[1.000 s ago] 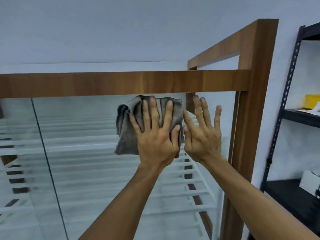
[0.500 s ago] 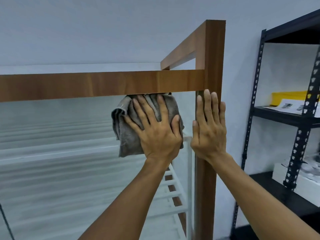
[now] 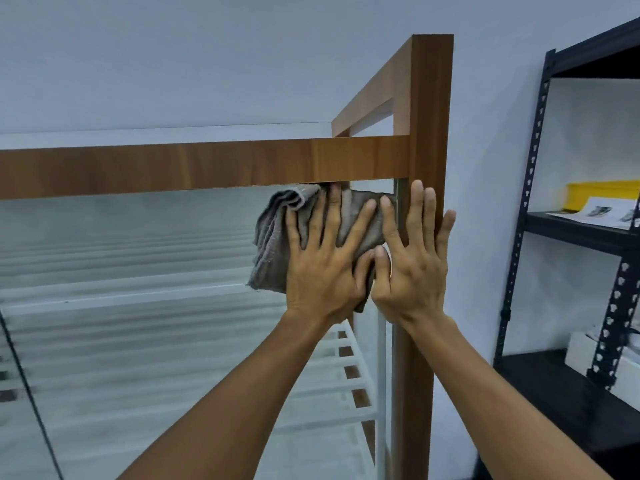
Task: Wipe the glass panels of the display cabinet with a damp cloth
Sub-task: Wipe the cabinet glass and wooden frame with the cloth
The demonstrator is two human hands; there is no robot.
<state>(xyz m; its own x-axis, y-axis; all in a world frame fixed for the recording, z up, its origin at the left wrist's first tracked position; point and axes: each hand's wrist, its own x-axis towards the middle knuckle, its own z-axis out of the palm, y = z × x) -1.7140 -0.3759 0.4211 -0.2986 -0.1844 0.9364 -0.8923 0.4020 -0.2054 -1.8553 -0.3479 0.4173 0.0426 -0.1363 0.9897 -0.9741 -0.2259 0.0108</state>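
A crumpled grey cloth (image 3: 273,237) lies flat against the front glass panel (image 3: 138,306) of the display cabinet, in its top right corner just under the wooden top rail (image 3: 207,168). My left hand (image 3: 325,261) presses the cloth to the glass with fingers spread and straight. My right hand (image 3: 412,265) lies flat with straight fingers on the wooden corner post (image 3: 429,116), its thumb next to the cloth's right edge. The two hands touch side by side.
White slatted shelves (image 3: 349,393) show behind the glass. A dark seam (image 3: 31,403) between panes runs down at the lower left. To the right stands a black metal rack (image 3: 530,188) holding a yellow bin (image 3: 602,195), papers and white boxes. A pale wall is behind.
My left hand has slid the cloth to the right along the top of the glass into the corner by the post. My right hand stays flat on the post.
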